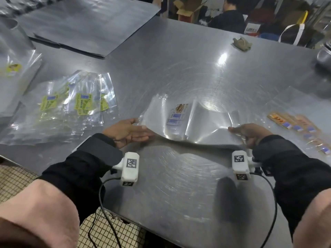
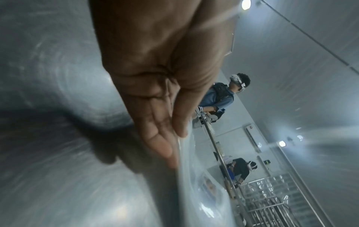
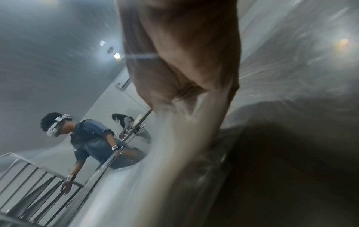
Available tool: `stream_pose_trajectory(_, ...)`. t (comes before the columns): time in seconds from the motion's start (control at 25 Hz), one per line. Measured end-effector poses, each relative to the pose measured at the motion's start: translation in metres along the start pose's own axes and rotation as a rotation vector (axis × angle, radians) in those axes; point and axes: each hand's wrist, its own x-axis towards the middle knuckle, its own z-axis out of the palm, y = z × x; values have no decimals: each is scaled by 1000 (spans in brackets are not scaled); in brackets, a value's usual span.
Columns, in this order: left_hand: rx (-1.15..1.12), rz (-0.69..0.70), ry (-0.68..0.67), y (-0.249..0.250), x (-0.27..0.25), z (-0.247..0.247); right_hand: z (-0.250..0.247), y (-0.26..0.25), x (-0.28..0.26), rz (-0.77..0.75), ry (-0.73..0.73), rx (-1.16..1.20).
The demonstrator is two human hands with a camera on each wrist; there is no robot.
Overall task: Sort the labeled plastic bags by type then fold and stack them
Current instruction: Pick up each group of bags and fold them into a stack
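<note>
Sorting looks mostly done, with green-label bags (image 1: 78, 104) mid-left and orange-label bags (image 1: 300, 129) right, while left hand (image 1: 128, 131) and right hand (image 1: 250, 134) pinch a bag stack (image 1: 188, 122), folding unfinished.

The clear plastic bag (image 1: 188, 122) at frame centre carries a tan and blue label; its near edge is raised off the bench and sags in the middle. A loose overlapping pile of yellow-labeled bags (image 1: 71, 108) lies flat at centre left. A fanned row of orange-labeled bags (image 1: 300, 129) lies flat at the right edge.
</note>
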Motion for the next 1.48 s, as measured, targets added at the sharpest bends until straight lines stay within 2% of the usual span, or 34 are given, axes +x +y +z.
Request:
stream_pose_trajectory(0.12, -19, 10, 157, -6, 7, -2, 8, -1, -8, -46, 15, -2)
stream_pose_trajectory(0.24, -133, 5, 249, -4, 13, 0, 7, -4, -10, -76, -107, 166)
stream_pose_trajectory(0.32, -93, -1, 302, -6, 16, 3, 8, -3, -13, -81, -148, 253)
stream_pose_trajectory(0.48, 98, 11, 327, -14, 17, 5, 1, 8, -25, -67, -270, 248)
stream_pose_trajectory(0.6, 97, 51, 352, -16, 19, 3, -7, 12, -33, -92, -317, 92)
stream_pose_trajectory(0.72, 40, 53, 393, -17, 22, 3, -10, 18, -33, -103, -283, 33)
stream_pose_trajectory(0.8, 22, 58, 433, -18, 23, 2, -10, 22, -31, -84, -280, 106)
stream_pose_trajectory(0.92, 30, 62, 443, -23, 21, 1, -10, 27, -28, -54, -233, 352)
stream_pose_trajectory(1.0, 30, 52, 420, -29, 19, 3, -8, 35, -32, -39, -299, 378)
stream_pose_trajectory(1.08, 18, 52, 407, -31, 19, 4, -6, 42, -42, -62, -356, 322)
stream_pose_trajectory(1.24, 72, 32, 414, -27, 18, 8, -4, 40, -42, -42, -212, 297)
stream_pose_trajectory(1.4, 263, -8, 378, -18, 11, 5, -14, 33, -47, -29, -173, -65)
stream_pose_trajectory(1.48, 408, 6, 438, -11, 11, -3, -20, 28, -52, -63, -129, -183)
